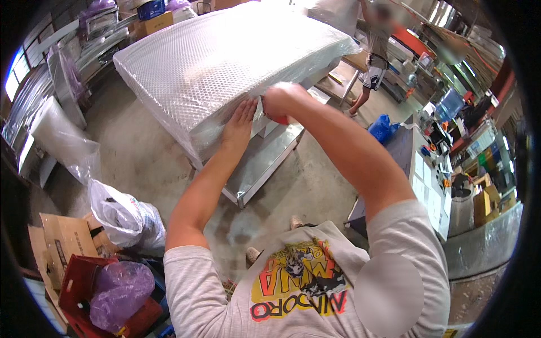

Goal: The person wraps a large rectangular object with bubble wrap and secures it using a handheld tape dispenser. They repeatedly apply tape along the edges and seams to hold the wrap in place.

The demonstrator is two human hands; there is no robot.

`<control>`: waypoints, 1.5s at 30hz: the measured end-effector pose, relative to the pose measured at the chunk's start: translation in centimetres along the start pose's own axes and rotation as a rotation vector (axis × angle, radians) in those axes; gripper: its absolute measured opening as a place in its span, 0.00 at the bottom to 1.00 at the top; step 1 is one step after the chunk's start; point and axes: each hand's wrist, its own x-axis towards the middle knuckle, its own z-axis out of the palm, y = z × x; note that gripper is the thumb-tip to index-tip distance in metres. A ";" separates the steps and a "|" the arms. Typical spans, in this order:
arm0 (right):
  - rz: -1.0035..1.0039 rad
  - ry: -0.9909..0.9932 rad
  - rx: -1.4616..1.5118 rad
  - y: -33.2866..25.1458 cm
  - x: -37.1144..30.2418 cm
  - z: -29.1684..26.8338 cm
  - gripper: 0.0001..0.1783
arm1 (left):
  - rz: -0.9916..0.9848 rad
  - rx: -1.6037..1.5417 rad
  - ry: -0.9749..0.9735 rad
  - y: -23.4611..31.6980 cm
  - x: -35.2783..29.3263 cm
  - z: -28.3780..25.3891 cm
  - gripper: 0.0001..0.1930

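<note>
Concrete floor [135,149], grey and scuffed, runs through a cluttered workshop. Biggest item: bubble-wrapped unit [236,56], box-shaped, mid-floor right ahead of the person; its broad top is silvery, dimpled and catching glare. Worktable [397,163] on the right, grey top, with papers [427,177] spread along it. Metal shelf [265,163] sits low under the unit's near side, smooth and shiny. Co-worker [376,42] stands beyond the unit's far right corner, one arm raised. Left side: bubble-wrap roll [53,127] leaning, loose end trailing toward a white sack [127,222]. Below that, torn cardboard [70,239] beside a red crate [70,279] with a purple plastic bag [121,290] in it. Blue bag [383,129] at the worktable's far end. Left hand [242,118]: fingers straight, palm flat to the wrapped side. Right hand [279,101]: just beside it, motion-blurred, fingers curled; red item [280,120] shows underneath, can't tell if gripped.
</note>
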 end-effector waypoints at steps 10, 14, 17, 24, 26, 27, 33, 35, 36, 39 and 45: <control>0.295 0.285 0.504 -0.5 -2.0 8.1 0.24 | -0.011 -0.057 -0.017 -1.3 0.9 -2.4 0.34; 0.258 0.164 0.457 -0.6 -3.2 7.2 0.26 | -0.040 -0.029 -0.033 -0.6 1.1 -2.0 0.34; 0.161 0.226 0.385 -0.9 -3.4 6.3 0.28 | -0.049 0.009 -0.012 -0.2 1.1 -1.9 0.34; 0.170 0.247 0.151 -3.1 -2.9 3.7 0.23 | -0.112 -0.081 0.076 0.6 1.7 -0.8 0.33; 0.066 0.281 0.015 -4.0 -3.3 3.6 0.27 | -0.092 -0.159 0.034 0.8 2.0 -0.4 0.33; 0.065 0.247 0.063 -4.2 -3.3 3.4 0.25 | -0.119 -0.139 0.083 0.9 2.1 -0.3 0.32; 0.116 -0.052 0.254 -6.8 -0.4 1.3 0.21 | -0.178 -0.635 0.133 1.5 2.2 0.3 0.29; 0.285 -0.100 0.285 -8.0 1.6 -0.2 0.19 | -0.247 -1.273 0.291 1.6 1.9 0.4 0.27; 0.377 -0.104 0.314 -8.5 2.4 -0.8 0.18 | -0.275 -1.591 0.374 1.5 1.7 0.5 0.26; 0.440 -0.168 0.318 -9.2 4.1 -1.2 0.18 | -0.294 -2.174 0.438 1.4 1.5 1.0 0.25; 0.391 -0.149 0.331 -8.8 5.0 -0.5 0.17 | -0.363 -2.124 0.473 2.4 1.8 2.0 0.26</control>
